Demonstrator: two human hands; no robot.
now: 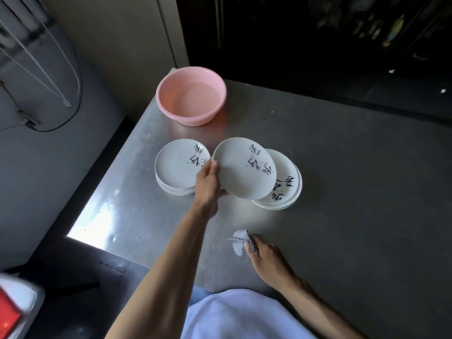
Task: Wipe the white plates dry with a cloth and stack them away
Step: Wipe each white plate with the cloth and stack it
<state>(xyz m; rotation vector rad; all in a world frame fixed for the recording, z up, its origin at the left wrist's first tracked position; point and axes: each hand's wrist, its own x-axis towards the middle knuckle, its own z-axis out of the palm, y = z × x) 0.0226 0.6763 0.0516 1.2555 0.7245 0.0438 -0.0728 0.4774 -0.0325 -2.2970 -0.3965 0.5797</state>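
Note:
My left hand [209,182] grips a white plate [242,167] by its left rim, thumb on top, and holds it tilted in the air between two stacks. The plate has black and pink brush writing on it. One stack of white plates [177,165] sits on the steel table to the left. Another stack [285,189] sits to the right, partly hidden behind the held plate. Nearer to me, my right hand [267,258] holds a small crumpled pale cloth [241,241] low over the table top.
A pink plastic basin [190,94] stands at the table's far left corner. The steel table [354,192] stretches right; its left edge drops to a dark floor. A wall with hanging cords is at far left, dark shelving behind.

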